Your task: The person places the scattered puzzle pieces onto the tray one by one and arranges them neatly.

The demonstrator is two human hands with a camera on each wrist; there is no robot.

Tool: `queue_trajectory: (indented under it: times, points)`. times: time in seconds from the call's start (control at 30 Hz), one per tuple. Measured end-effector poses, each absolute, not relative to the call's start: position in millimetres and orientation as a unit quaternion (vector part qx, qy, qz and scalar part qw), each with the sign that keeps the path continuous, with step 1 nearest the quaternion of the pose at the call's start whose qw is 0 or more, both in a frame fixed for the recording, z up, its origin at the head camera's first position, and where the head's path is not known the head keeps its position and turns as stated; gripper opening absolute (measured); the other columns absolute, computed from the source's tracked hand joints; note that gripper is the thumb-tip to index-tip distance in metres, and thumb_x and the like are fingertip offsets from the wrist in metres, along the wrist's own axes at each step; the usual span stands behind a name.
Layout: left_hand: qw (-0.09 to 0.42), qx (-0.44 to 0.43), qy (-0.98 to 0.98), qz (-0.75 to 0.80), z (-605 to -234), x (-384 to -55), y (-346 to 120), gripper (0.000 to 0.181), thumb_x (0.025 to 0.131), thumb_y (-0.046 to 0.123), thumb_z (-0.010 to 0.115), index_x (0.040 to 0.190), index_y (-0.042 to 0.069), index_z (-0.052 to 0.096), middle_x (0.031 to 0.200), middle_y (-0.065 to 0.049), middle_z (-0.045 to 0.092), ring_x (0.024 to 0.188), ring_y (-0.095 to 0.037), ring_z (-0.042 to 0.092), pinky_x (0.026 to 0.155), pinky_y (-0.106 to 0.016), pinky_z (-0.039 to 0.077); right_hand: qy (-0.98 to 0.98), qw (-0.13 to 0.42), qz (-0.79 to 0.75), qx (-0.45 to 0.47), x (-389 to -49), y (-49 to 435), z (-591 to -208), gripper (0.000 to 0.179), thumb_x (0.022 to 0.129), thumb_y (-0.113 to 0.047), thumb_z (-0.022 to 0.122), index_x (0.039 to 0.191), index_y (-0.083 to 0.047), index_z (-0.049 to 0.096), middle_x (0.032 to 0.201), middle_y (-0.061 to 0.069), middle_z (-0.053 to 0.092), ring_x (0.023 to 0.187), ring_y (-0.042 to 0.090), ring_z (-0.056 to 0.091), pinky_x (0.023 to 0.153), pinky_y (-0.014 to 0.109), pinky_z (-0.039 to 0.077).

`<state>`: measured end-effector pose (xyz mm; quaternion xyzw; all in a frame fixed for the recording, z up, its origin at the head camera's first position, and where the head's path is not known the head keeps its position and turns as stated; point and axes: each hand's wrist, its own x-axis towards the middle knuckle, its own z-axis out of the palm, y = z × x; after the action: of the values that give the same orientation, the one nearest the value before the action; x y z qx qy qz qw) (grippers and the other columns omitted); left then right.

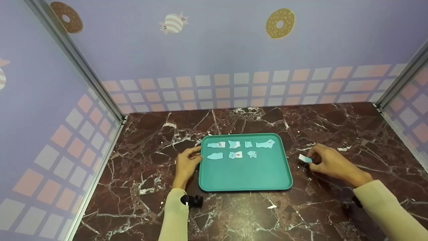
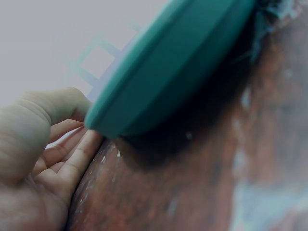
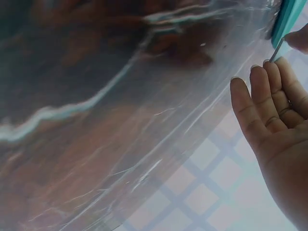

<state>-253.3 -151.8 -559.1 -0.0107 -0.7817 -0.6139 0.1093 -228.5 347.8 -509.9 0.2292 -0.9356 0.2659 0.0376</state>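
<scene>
A green tray (image 1: 245,174) lies on the marbled tabletop, with several torn light-blue paper pieces (image 1: 215,156) set in two rows across its upper half. At the tray's left edge my left hand (image 1: 186,164) holds the rim; in the left wrist view the thumb (image 2: 72,102) and fingers (image 2: 79,154) meet the tray (image 2: 144,91) at its edge. Right of the tray, my right hand (image 1: 329,163) pinches a small blue-and-white paper piece (image 1: 304,158) between thumb and fingers. In the right wrist view that paper (image 3: 277,50) appears nearly edge-on.
A small white scrap or stone marking (image 1: 272,206) shows in front of the tray. Patterned wall panels (image 1: 214,50) stand behind and at both sides of the marbled tabletop (image 1: 150,134). A dark wrist strap (image 1: 192,200) sits on the left sleeve.
</scene>
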Motion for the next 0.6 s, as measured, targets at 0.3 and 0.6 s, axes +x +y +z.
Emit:
queue_trajectory:
  times: [0.3,0.6]
  points:
    - [0.110,-0.010,-0.779,-0.617,-560,-254,-152,0.035,0.088,-0.007,0.077,0.122,-0.010,0.075,0.116,-0.026,0.072,0.103,-0.039,0.074,0.080,-0.022,0.059,-0.931,0.055,0.269,0.240,-239,323,-502,0.021,0.083,0.000,0.082,0.101,-0.001,0.071,0.096,0.005,0.065,0.079,0.020,0.064,0.068,0.036,0.057]
    - [0.099,0.000,-0.787,-0.608,-557,-253,-152,0.033,0.089,-0.004,0.076,0.122,-0.004,0.078,0.110,-0.017,0.074,0.099,-0.030,0.074,0.082,-0.025,0.060,-0.911,0.108,0.265,0.298,-254,293,-501,0.020,0.079,0.004,0.082,0.096,-0.002,0.072,0.090,0.005,0.064,0.078,0.022,0.065,0.069,0.037,0.059]
